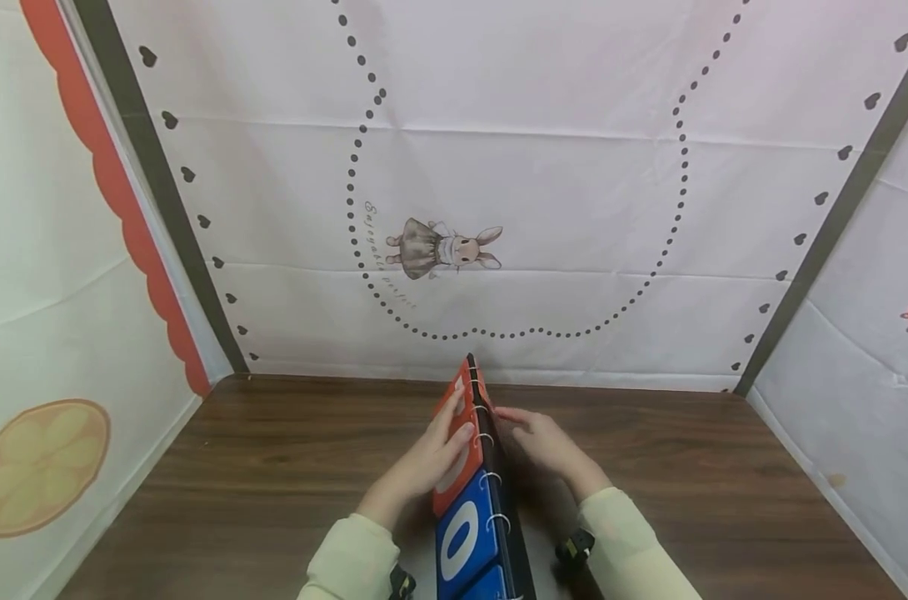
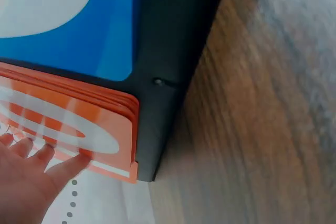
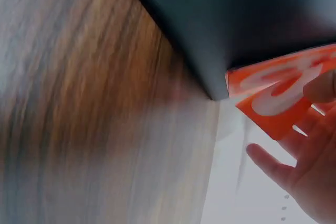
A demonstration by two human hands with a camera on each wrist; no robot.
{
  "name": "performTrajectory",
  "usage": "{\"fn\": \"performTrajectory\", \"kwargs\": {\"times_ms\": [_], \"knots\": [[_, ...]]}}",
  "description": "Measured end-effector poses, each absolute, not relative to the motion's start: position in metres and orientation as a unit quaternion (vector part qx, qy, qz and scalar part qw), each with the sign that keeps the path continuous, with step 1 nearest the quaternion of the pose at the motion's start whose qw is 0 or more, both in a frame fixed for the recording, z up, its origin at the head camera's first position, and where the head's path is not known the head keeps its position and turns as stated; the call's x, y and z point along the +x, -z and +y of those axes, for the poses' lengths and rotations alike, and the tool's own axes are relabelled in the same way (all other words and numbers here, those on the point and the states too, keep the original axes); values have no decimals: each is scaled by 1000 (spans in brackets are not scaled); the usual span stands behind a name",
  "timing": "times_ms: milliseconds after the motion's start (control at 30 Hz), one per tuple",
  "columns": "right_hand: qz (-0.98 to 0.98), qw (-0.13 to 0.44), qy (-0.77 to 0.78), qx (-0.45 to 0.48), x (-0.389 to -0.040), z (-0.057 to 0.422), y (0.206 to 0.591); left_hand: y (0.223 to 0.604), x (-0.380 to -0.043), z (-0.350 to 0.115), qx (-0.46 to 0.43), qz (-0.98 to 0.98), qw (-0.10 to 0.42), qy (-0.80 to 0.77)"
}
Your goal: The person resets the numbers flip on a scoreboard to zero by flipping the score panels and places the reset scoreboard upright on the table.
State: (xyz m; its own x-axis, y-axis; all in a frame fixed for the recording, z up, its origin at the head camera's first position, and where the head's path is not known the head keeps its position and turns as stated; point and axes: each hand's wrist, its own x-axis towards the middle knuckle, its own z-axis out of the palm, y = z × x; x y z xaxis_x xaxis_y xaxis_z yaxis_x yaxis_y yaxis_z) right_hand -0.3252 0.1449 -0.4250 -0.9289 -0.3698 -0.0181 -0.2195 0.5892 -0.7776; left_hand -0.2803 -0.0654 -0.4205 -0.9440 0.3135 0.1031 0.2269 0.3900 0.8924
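Note:
A tent-shaped black stand (image 1: 516, 533) carries ring-bound flip cards. Orange cards (image 1: 460, 485) with a white figure hang at its far end, and a blue card (image 1: 481, 500) with a white 0 hangs closer to me. My left hand (image 1: 426, 458) lies against the orange stack, its fingers spread over the front card (image 2: 100, 142) in the left wrist view. On the stand's other side is my right hand (image 1: 550, 446). The right wrist view shows that hand (image 3: 317, 169) pinching a flipped orange card (image 3: 291, 111) between thumb and fingers.
The stand is on a brown wood-grain table (image 1: 296, 467). White printed cloth (image 1: 559, 208) with a rabbit drawing rises behind it. More white cloth walls the left and right sides. Dark wrist devices (image 1: 576, 547) sit at both cuffs.

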Motion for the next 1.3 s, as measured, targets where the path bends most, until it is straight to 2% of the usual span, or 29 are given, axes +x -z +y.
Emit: {"fn": "performTrajectory", "kwargs": {"times_ms": [100, 233, 300, 400, 500, 600, 733, 967, 1300], "knots": [[883, 24, 443, -154, -327, 154, 422, 418, -281, -67, 158, 838, 29, -522], [858, -93, 483, -145, -331, 164, 415, 412, -284, -69, 156, 856, -3, -494], [834, -111, 527, -122, -331, 166, 411, 409, -286, -68, 157, 868, -18, -471], [768, -84, 630, -76, -331, 163, 404, 407, -289, -67, 155, 878, -24, -453], [737, -17, 675, -28, -328, 153, 400, 408, -288, -67, 148, 882, -18, -447], [795, 42, 605, -15, -326, 142, 396, 410, -290, -66, 166, 888, -29, -429], [842, 94, 529, -52, -325, 133, 390, 409, -295, -66, 196, 894, -53, -399], [813, 127, 554, -123, -325, 126, 380, 408, -301, -74, 205, 895, -25, -396], [792, 107, 562, -212, -332, 117, 369, 402, -305, -75, 212, 904, -46, -368]]}}
